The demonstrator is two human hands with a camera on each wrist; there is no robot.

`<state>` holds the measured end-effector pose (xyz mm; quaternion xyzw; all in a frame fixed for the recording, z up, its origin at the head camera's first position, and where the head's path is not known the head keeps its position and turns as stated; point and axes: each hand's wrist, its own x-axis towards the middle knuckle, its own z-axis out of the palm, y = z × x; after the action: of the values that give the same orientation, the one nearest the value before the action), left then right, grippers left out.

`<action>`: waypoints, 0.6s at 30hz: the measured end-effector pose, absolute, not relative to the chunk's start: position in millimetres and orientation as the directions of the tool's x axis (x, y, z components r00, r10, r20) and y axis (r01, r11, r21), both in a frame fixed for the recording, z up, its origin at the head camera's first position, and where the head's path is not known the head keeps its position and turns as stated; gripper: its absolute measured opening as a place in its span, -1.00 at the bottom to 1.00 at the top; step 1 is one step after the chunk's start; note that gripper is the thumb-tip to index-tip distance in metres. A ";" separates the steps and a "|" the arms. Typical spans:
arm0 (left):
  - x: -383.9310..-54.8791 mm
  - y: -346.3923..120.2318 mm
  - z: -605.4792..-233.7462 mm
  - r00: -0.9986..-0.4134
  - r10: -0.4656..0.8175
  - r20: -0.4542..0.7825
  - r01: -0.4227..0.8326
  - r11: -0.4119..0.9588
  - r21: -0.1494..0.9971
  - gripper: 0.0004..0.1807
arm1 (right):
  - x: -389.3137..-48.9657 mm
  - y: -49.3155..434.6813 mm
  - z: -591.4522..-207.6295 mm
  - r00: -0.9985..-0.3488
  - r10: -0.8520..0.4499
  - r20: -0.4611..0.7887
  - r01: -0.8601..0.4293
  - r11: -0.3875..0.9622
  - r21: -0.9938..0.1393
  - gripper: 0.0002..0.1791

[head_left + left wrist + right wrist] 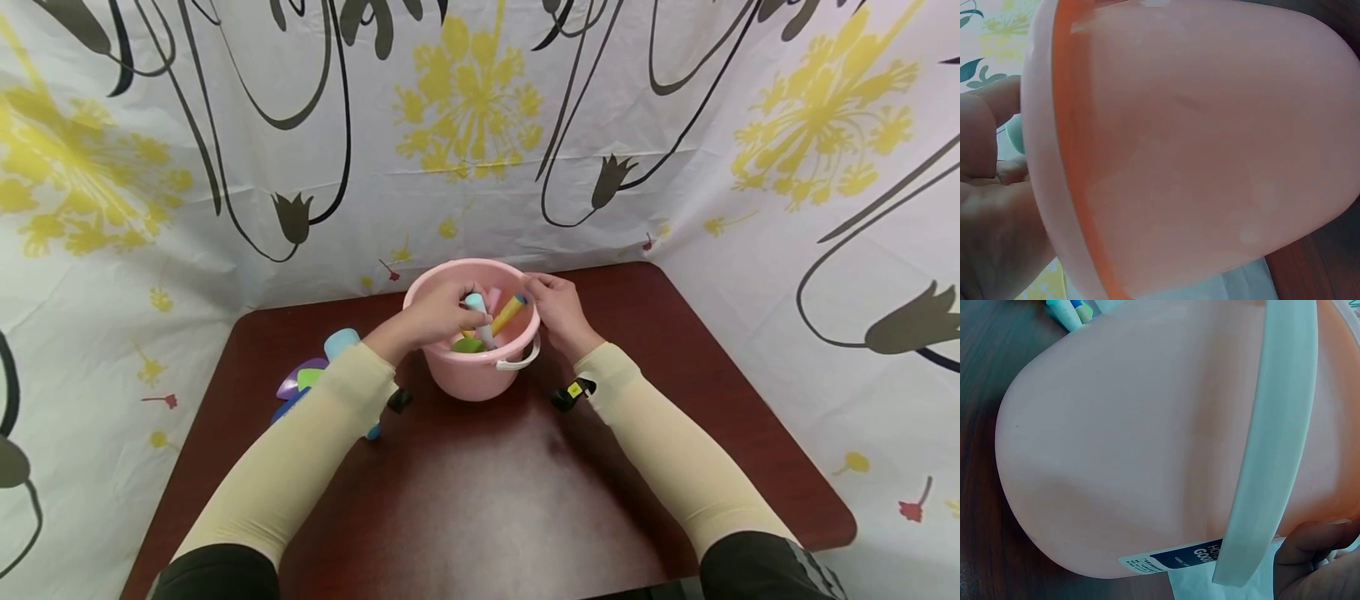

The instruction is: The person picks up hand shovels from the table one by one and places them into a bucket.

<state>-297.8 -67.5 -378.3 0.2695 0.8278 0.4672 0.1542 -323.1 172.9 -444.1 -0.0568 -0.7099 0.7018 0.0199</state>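
Observation:
A pink bucket (pixel 474 379) with a white handle (pixel 521 358) stands upright near the back of the table. Over its left rim reaches my left hand (pixel 441 315), which pinches a whitish stick-like handle with a light blue end (pixel 476 302); its lower part is down inside the bucket. My right hand (pixel 557 307) grips the rim on the right, and its curled fingers (pixel 1316 540) show there in the right wrist view. Also in the bucket are a yellow handle with a blue tip (pixel 510 314), a green piece (pixel 468 344) and a pink piece (pixel 493 298).
Left of the bucket, partly behind my left forearm, lie a light blue cup-like piece (pixel 341 342), a purple piece (pixel 297 379), a light green piece (pixel 308 377) and a blue piece (pixel 288 405). Patterned white sheeting (pixel 480 208) surrounds the dark red table (pixel 480 492) at the back and sides.

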 end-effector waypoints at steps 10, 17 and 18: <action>-300.0 -66.7 -378.6 -0.796 0.603 -0.049 0.363 0.542 0.758 -0.93 | -322.8 171.9 -445.2 -0.992 0.112 -0.049 0.049 -0.004 -0.999 -0.57; -305.6 -71.1 -374.6 -0.763 0.644 -0.058 0.468 0.612 0.638 -0.85 | -323.7 171.3 -444.9 -0.993 0.112 -0.033 0.032 -0.007 -0.999 -0.58; -306.6 -72.2 -374.9 -0.763 0.644 -0.057 0.474 0.617 0.628 -0.84 | -324.0 171.0 -444.9 -0.993 0.113 -0.033 0.032 -0.008 -0.999 -0.58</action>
<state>-306.6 -72.2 -374.9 0.3146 0.8883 0.3041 0.1399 -324.0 171.0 -444.9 -0.0516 -0.7038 0.7079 0.0285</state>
